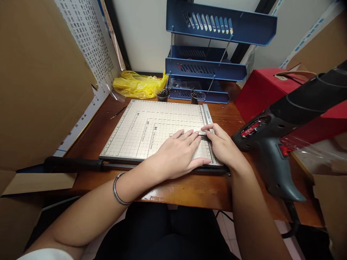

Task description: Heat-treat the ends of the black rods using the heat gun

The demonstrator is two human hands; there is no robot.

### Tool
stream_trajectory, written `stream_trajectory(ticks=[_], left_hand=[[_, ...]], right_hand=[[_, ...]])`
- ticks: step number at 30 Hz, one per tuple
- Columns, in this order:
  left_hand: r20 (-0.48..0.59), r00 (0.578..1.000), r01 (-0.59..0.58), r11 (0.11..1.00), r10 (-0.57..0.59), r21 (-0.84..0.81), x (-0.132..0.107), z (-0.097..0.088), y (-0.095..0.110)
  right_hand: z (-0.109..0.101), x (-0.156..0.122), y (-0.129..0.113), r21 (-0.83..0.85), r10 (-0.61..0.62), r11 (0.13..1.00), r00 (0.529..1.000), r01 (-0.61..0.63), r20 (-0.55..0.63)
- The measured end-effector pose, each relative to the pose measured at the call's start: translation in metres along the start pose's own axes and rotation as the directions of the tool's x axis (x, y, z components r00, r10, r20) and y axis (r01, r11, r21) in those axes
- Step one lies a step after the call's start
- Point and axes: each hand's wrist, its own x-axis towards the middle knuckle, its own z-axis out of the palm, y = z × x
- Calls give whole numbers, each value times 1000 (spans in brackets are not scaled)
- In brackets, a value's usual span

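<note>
A paper trimmer [130, 137] with a cream gridded board lies on the wooden desk, its black-handled arm [76, 164] along the front edge. My left hand [179, 153] lies flat across the right part of the board, fingers stretched out. Its fingertips rest on a small bundle of thin black strips [203, 137]. From the right, my right hand [222, 144] bends its thumb and fingers around the right end of these strips, by the trimmer's raised edge [208, 117]. The fingers partly cover the bundle, so its full length is hidden.
Behind the board stand two small cups [163, 94] with thin dark pieces, a yellow plastic bag [138, 83] and a blue tiered tray [206, 68]. A heat gun [276, 151] and a red box [260, 90] crowd the right. Cardboard [40, 83] walls the left.
</note>
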Motion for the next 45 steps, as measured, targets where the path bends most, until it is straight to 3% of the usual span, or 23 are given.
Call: stream_trajectory(ticks=[8,16,33,40,45], left_hand=[[48,999,2,999,0,-35,-1,-3,0],[40,999,6,999,-4,-41,0,-1,0],[40,999,27,998,-25,-49,-1,-1,0],[4,1000,27,999,-26,-45,0,1,-1],[-33,999,22,998,-24,-61,-1,4,-2]], right_hand=[[-5,-2,-3,-1,30,1000,998,-30,57],[-3,-1,-1,-53,-38,998,999,38,10],[0,0,0,-67,19,997,994,-26,-103],[-2,-3,-2,-243,-234,952,953,186,-190],[-8,-3,-1,-194,-206,966,964,173,-167]])
